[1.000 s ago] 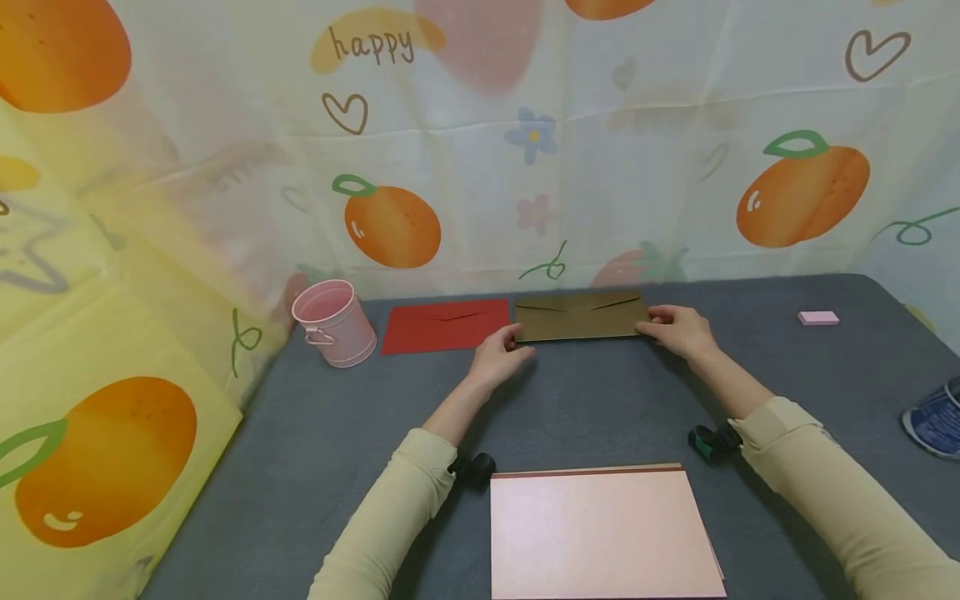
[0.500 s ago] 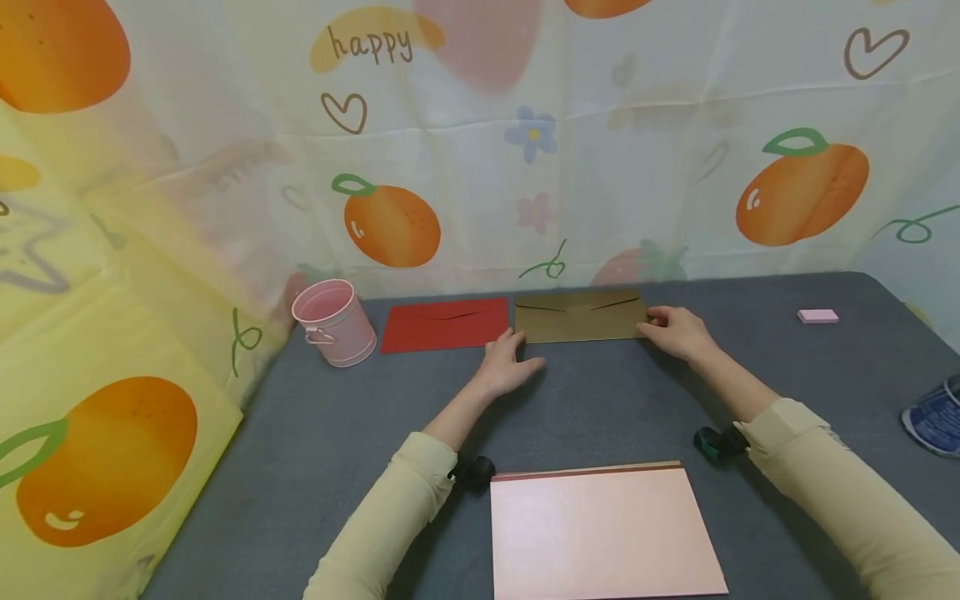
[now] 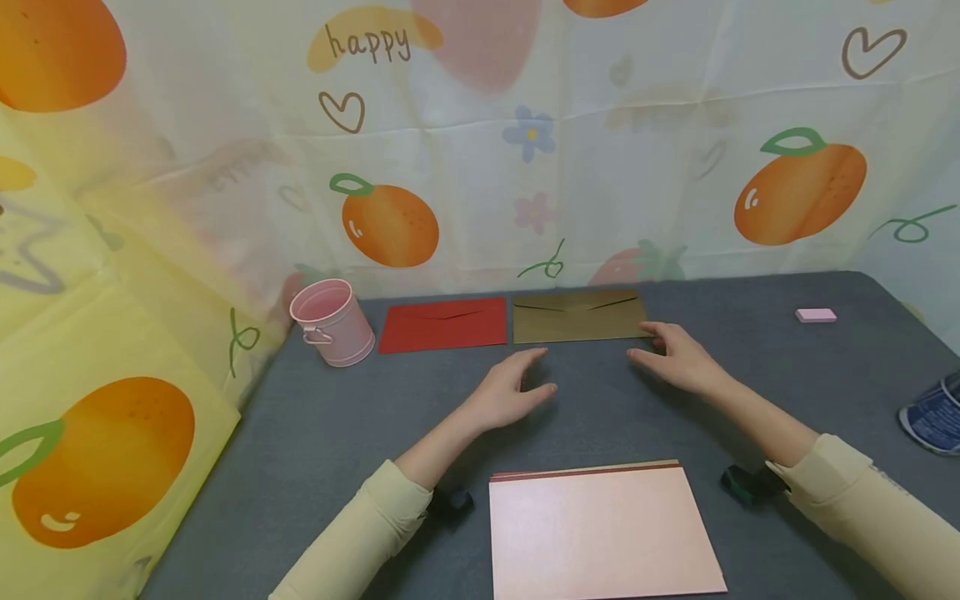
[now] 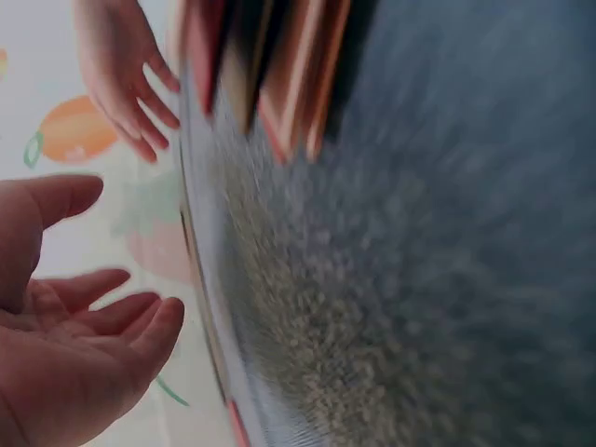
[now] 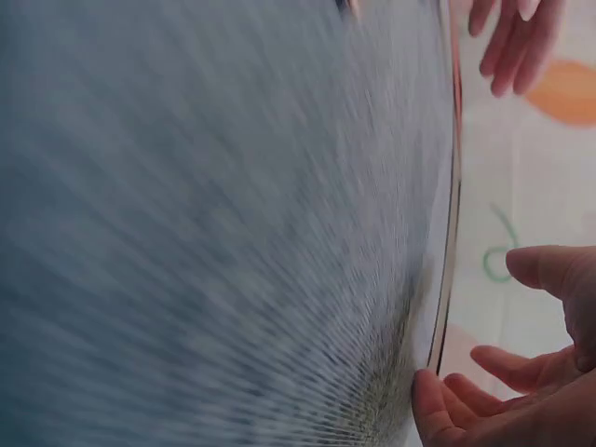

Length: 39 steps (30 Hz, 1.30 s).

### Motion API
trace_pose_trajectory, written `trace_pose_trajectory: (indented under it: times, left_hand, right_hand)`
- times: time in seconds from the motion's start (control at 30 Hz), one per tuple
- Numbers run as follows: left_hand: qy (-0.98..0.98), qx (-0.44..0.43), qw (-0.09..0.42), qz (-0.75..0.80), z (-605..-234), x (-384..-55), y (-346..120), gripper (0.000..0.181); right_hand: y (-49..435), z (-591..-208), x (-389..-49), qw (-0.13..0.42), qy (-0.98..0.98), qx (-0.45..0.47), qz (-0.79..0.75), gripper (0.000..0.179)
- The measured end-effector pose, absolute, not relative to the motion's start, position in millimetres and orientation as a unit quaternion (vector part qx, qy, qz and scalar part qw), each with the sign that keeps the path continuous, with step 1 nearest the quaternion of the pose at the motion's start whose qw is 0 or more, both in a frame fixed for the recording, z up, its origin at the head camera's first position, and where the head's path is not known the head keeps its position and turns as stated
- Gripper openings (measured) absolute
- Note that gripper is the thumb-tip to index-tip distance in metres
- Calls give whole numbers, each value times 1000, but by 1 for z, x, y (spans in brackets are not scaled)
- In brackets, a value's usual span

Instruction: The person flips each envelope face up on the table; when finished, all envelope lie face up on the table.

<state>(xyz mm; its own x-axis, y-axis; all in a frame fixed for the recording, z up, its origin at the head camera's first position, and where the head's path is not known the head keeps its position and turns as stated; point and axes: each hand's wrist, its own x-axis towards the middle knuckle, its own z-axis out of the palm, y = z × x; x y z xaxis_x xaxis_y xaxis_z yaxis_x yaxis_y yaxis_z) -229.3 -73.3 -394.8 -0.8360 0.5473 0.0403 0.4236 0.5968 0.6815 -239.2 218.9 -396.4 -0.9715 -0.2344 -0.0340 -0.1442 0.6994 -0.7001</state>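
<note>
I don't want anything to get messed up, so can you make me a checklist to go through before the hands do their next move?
1. Left hand holding nothing: ok, its fingers are spread.
2. Right hand off the olive-brown envelope: cannot tell, its fingertips are right at the near corner.
3. Red envelope beside the olive-brown envelope without overlapping: ok, a narrow gap shows.
4. Front stack lined up neatly: not ok, red-brown and tan edges peek out behind the pink top.
5. Pink bucket standing up: ok.
6. Blue can closed: cannot tell, the picture's edge cuts it off.
</note>
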Motion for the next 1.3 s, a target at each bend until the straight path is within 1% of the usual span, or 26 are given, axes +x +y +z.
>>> trace_pose_trajectory:
  times: [0.17,0.43,0.57,0.63,0.77,0.93,1.0,1.13,1.3]
  left_hand:
    - [878,350,115,306,-388,-200,-74,61]
    - [831,452,193,260,-385,-157,-80,68]
    - [816,491,216,217,-384,-140,-85,77]
    - [816,505,209,189,-384,-131,-88,83]
    - [825,525,170,124,-387,-118,-92,98]
    - [830,546,104,54,-391,-108,-95,111]
    - [828,552,88,44,-393,-107,-96,113]
    - [827,557,71,37,-395,-107,-97,115]
    - [830,551,78,34,-395,-108,-97,115]
  right_hand:
    - [214,-397,-216,40,917,-150,-367,63]
    - [206,-402,-175,-20,897,-266,-351,47]
    - [201,-402,-153,-16,877,-343,-337,45]
    - [199,-402,-142,-3,869,-380,-318,49]
    - [198,-402,-122,7,867,-431,-252,67]
    - [197,-405,-107,-27,862,-473,-182,95]
    - [197,-406,-103,-35,859,-481,-173,104]
    - [196,-408,-99,-49,852,-495,-165,115]
    - [195,-410,-95,-59,853,-496,-149,119]
